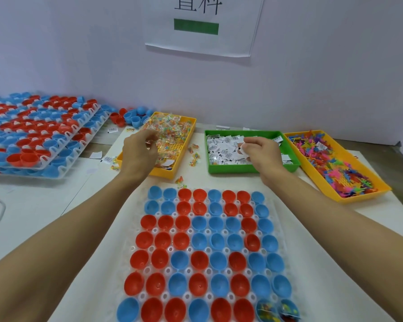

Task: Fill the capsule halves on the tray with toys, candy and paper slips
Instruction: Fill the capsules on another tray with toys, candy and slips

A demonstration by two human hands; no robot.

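A pale wall with a taped white paper sign backs a white tabletop. At the near centre lies a translucent white plastic tray, a grid of round sockets, each holding a glossy hemispherical capsule half, red or blue, open side up; nearly all look hollow, while the two blue ones at the near right corner hold a blur of multicoloured bits. To the far left, stacked trays of the same kind carry more red and blue halves, with a few loose cups beyond them. Behind the centre tray stand three shallow rectangular plastic bins: a yellow one at right heaped with spiky, bright plastic toys, a green one in the middle full of small white printed paper slips, and another yellow one at left with a perforated floor, piled with clear-wrapped colourful candy. A few candies lie scattered on the table between the bins and the tray. The left hand is over the candy bin with fingers curled inward around some wrapped pieces. The right hand is over the green bin, thumb and fingers pinching a white paper slip.
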